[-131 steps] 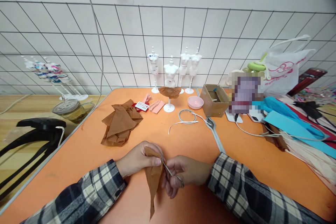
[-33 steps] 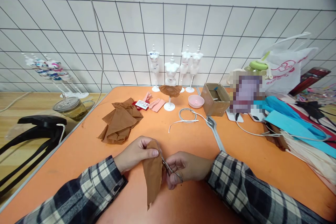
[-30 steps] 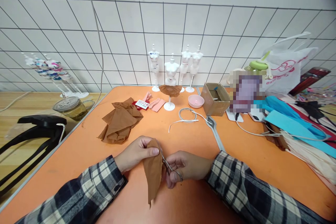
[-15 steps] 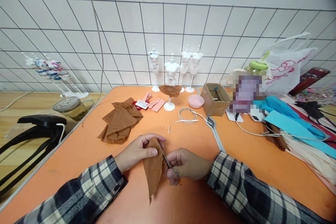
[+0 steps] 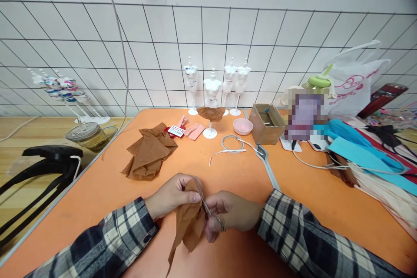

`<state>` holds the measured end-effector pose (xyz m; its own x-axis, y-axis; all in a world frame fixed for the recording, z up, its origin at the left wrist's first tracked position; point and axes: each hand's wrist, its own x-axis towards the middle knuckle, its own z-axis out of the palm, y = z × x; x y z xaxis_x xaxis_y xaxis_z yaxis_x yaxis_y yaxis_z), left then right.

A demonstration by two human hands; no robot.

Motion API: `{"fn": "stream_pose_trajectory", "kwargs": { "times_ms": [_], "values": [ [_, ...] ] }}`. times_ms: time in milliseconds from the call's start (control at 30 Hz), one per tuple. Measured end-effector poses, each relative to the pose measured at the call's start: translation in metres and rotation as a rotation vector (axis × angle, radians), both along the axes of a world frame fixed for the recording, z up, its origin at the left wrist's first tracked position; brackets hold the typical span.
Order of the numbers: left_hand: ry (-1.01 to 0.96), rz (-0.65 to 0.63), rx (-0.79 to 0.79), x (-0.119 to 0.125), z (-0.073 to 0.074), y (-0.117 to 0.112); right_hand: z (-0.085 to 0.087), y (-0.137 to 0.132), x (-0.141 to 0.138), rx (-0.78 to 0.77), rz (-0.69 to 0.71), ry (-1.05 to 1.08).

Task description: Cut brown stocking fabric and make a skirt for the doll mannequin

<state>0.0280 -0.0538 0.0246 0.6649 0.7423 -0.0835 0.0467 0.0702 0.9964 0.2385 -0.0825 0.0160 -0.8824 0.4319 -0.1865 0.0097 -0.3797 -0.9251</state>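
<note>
My left hand (image 5: 177, 194) pinches a piece of brown fabric (image 5: 188, 225) near its top, thumb in front. The cloth hangs down in loose folds over the table's near side. My right hand (image 5: 224, 213) is closed on small metal scissors (image 5: 208, 212), whose blades reach the fabric edge beside my left thumb. Whether the blades are apart is too small to tell. Farther off to the left lies a crumpled heap of brown fabric (image 5: 150, 152). A small white dress form (image 5: 212, 89) at the back wears a brown gathered skirt (image 5: 211, 114).
Several more dress forms (image 5: 190, 79) stand along the wall. A pink bowl (image 5: 243, 126), a cardboard box (image 5: 267, 128) and a coiled white cord (image 5: 232, 143) sit right of centre. Blue fabric (image 5: 355, 150) and other cloths cover the right side. A tagged packet (image 5: 176, 131) lies back left.
Both hands have come slightly down toward me. The brown fabric has shifted and unfolded, with a longer strip now hanging to the lower left. The scissors stay at its edge.
</note>
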Motion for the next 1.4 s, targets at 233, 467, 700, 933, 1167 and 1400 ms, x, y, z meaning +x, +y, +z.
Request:
{"fn": "stream_pose_trajectory", "kwargs": {
  "times_ms": [233,467,700,933,1167,1400],
  "values": [
    [0.062,-0.021,0.067,0.0,0.001,0.002,0.0,0.001,0.001,0.021,-0.018,0.02],
    [0.102,-0.035,0.063,0.001,0.001,0.0,-0.002,0.003,0.001,0.005,0.006,0.01],
    [0.016,-0.014,0.033,-0.004,0.0,0.004,-0.003,0.006,0.005,0.03,0.017,0.056],
    [0.009,0.112,-0.153,-0.014,0.0,0.01,-0.002,0.006,0.007,0.05,0.009,0.081],
    [0.039,0.212,-0.302,-0.012,0.003,0.009,-0.003,0.01,0.012,0.172,-0.2,0.08],
    [-0.004,0.28,-0.175,-0.011,0.004,0.009,-0.007,0.016,0.007,0.498,-0.814,-0.095]
  ]
}}
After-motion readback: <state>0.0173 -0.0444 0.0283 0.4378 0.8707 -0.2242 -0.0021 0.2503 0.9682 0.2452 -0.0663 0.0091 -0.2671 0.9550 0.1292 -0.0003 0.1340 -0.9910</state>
